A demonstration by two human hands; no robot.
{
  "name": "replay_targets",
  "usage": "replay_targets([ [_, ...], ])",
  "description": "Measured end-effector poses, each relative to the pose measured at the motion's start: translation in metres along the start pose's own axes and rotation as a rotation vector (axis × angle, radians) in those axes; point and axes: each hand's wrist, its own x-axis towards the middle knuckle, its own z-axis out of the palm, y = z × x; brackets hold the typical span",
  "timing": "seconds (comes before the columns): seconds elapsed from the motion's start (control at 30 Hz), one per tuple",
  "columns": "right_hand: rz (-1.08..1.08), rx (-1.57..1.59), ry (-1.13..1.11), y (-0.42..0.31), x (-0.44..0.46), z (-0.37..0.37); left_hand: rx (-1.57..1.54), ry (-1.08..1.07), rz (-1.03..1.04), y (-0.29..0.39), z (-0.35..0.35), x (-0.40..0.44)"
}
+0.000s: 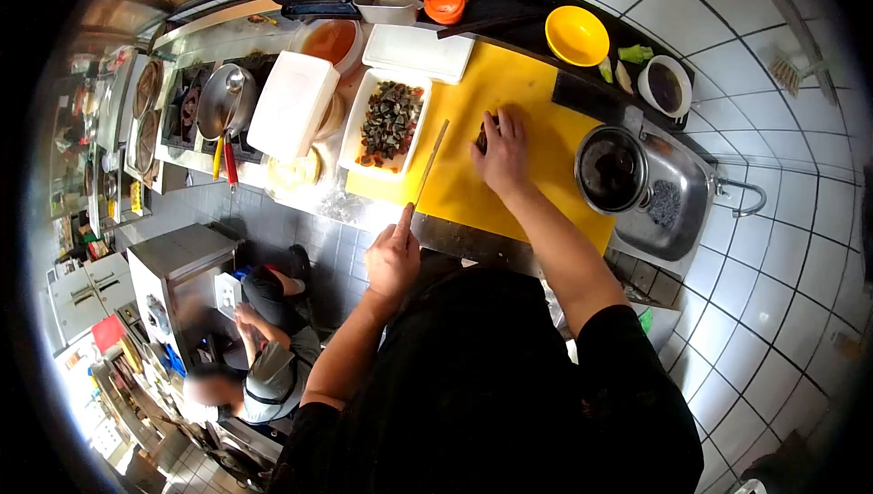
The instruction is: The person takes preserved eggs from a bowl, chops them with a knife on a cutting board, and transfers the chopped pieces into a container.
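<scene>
Head view — left hand clasping knife; right hand pinching dark piece.

Near centre, your left hand grips a knife; above and right, your right hand holds a dark piece on the yellow board. A white tub of chopped pieces sits upper centre-left, a pot right of centre.

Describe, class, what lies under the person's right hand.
A dark food piece shows on the thumb side of the right hand, above the yellow cutting board. The hand covers the rest, so its full shape cannot be seen.
</scene>
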Motion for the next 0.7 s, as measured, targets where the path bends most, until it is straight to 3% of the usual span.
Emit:
replay_targets([
  [0.47, -0.156, 0.040, -0.242, 0.019, 0.003, -0.032, -0.027, -0.060, 0.021, 0.002, 0.013, 0.007],
  [0.7, -0.194, 0.098, -0.156, 0.012, -0.006, -0.040, 0.128, -0.242, 0.063, 0.007, 0.021, 0.025],
])
